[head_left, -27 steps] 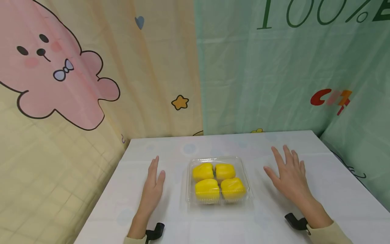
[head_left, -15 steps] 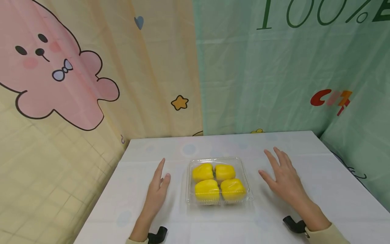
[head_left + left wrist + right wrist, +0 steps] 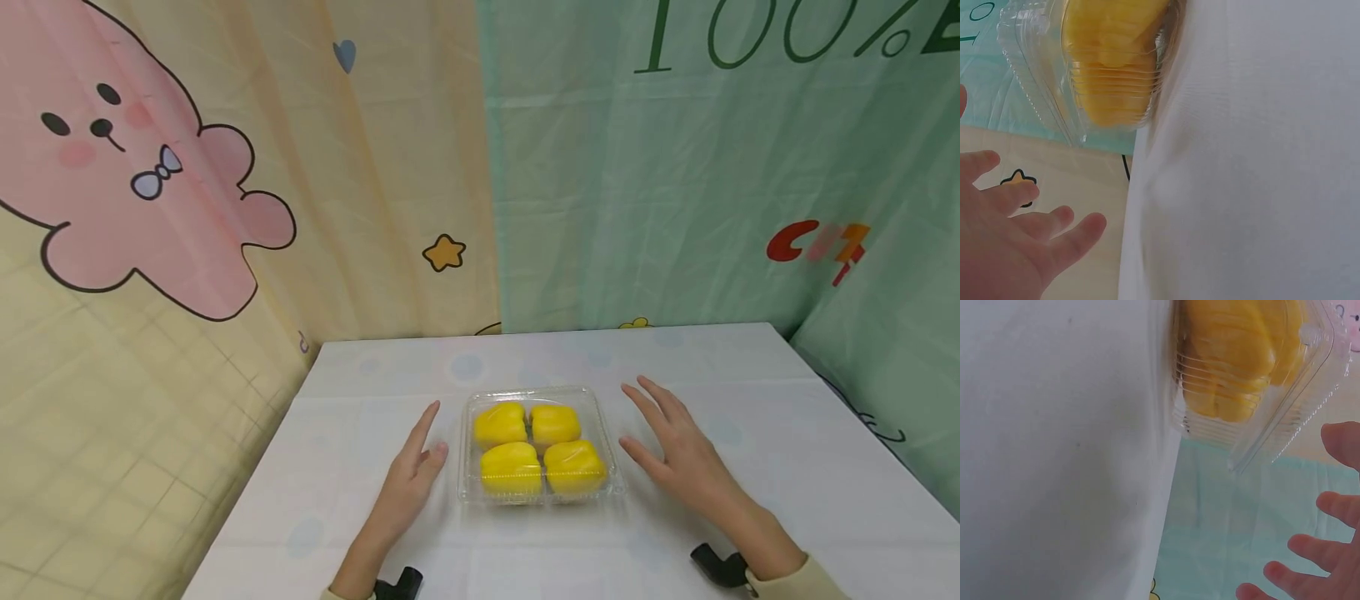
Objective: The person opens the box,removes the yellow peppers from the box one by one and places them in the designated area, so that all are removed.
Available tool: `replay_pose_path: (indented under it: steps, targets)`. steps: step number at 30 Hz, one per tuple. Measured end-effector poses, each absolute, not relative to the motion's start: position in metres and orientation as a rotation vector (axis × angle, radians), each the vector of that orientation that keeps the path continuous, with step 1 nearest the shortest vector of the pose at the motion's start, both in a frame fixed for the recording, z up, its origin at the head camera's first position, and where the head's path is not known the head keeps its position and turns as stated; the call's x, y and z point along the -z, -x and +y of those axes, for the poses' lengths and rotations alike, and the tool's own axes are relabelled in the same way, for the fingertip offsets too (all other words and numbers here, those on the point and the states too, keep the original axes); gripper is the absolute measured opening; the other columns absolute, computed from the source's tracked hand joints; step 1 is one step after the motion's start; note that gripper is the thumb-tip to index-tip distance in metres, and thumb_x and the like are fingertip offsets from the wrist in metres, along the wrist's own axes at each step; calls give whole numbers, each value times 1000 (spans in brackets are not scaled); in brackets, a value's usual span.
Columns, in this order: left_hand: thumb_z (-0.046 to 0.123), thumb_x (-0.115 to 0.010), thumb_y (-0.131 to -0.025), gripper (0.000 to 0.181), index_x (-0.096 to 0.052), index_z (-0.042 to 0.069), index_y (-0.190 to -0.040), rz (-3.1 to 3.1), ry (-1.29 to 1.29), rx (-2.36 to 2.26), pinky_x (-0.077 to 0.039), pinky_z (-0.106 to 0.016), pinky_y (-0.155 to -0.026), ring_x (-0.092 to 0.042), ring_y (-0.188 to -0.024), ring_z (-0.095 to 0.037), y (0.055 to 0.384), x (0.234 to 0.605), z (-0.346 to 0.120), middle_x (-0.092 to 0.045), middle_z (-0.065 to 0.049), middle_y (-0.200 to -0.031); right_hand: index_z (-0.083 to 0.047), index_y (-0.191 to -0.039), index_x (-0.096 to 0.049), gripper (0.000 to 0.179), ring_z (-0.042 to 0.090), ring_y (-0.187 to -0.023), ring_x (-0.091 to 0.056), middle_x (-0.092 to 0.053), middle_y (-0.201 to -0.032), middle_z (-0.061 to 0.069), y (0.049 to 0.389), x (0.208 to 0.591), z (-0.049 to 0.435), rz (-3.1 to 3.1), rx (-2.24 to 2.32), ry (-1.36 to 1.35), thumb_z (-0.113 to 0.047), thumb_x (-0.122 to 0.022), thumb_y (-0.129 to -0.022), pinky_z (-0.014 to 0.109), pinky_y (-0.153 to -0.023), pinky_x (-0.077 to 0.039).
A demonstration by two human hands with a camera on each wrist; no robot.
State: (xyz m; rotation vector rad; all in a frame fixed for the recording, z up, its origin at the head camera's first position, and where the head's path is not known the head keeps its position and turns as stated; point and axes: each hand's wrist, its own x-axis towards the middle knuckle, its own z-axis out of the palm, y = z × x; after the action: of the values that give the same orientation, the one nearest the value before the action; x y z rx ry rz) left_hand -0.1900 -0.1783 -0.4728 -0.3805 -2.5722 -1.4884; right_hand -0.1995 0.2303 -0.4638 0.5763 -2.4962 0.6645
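At nine and three o'clock of the square clear-plastic box [image 3: 468, 446] of rounded yellow pieces [image 3: 511, 468]: left hand [image 3: 408, 482], right hand [image 3: 681, 457], spread, empty; presumably pre-grasp, inward closing needed.

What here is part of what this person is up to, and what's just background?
Probably part of the job:
clear plastic container
four yellow pieces inside it
left hand and right hand, one either side of the container, not touching it

Apparently just surroundings:
white-covered table
green cloth behind
pink bear print
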Motion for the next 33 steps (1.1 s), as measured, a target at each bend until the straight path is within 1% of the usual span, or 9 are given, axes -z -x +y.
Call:
replay_pose_path:
  steps: [5, 12, 14, 17, 20, 23, 26, 30, 33]
  targets:
    - [31, -54, -109, 64, -28, 31, -168, -2591, 409, 1513, -38, -62, -121, -28, -162, -30, 188, 473, -173, -28, 1, -175, -20, -163, -39, 77, 43, -145, -44, -37, -167, 15, 197, 466, 226, -2527, -710, -607, -27, -77, -96, 71, -102, -49]
    - [29, -57, -108, 69, -26, 25, -169, -2644, 505, 1480, -44, -63, -117, -29, -161, -34, 184, 475, -167, -26, -5, -176, -25, -165, -36, 74, 38, -146, -45, -38, -168, 10, 195, 469, 221, -2561, -786, -666, -27, -72, -100, 70, -105, -49]
    - [29, -59, -107, 71, -25, 28, -169, -2664, 520, 1491, -43, -61, -118, -28, -162, -31, 184, 474, -165, -25, -2, -176, -27, -166, -34, 74, 37, -147, -45, -38, -168, 8, 195, 469, 220, -2570, -798, -691, -25, -71, -101, 69, -106, -49]
    - [30, -61, -106, 73, -25, 29, -169, -2689, 550, 1501, -43, -60, -119, -26, -163, -31, 185, 474, -163, -22, 1, -177, -25, -166, -35, 72, 37, -148, -45, -37, -170, 5, 196, 468, 219, -2583, -822, -741, -22, -69, -102, 68, -108, -48]
    - [33, -63, -104, 74, -25, 30, -169, -2727, 577, 1509, -44, -59, -119, -24, -163, -31, 185, 473, -162, -18, 2, -178, -21, -165, -36, 70, 40, -148, -45, -36, -170, 6, 197, 469, 218, -2600, -849, -791, -22, -67, -102, 70, -106, -48]
    - [35, -66, -103, 77, -25, 30, -169, -2757, 609, 1532, -44, -58, -119, -20, -164, -32, 184, 474, -162, -13, 1, -179, -21, -164, -38, 69, 44, -146, -47, -36, -169, 10, 196, 472, 217, -2614, -877, -835, -25, -67, -102, 71, -103, -50]
    - [36, -70, -100, 82, -24, 35, -169, -2790, 603, 1567, -42, -57, -121, -16, -165, -30, 182, 475, -162, -9, 5, -179, -20, -164, -39, 70, 47, -144, -49, -36, -169, 15, 194, 476, 216, -2633, -917, -872, -30, -69, -101, 71, -97, -53]
    - [39, -75, -97, 89, -21, 39, -168, -2830, 583, 1581, -39, -54, -124, -13, -166, -26, 181, 476, -162, -6, 10, -178, -23, -165, -37, 80, 49, -143, -50, -31, -171, 15, 191, 479, 214, -2702, -969, -874, -41, -75, -96, 72, -92, -54]
    - [39, -78, -95, 94, -20, 38, -169, -2845, 597, 1571, -38, -52, -124, -12, -166, -26, 181, 475, -162, -5, 9, -179, -25, -166, -34, 89, 50, -145, -48, -26, -173, 14, 191, 480, 213, -2740, -985, -864, -48, -78, -92, 74, -93, -53]
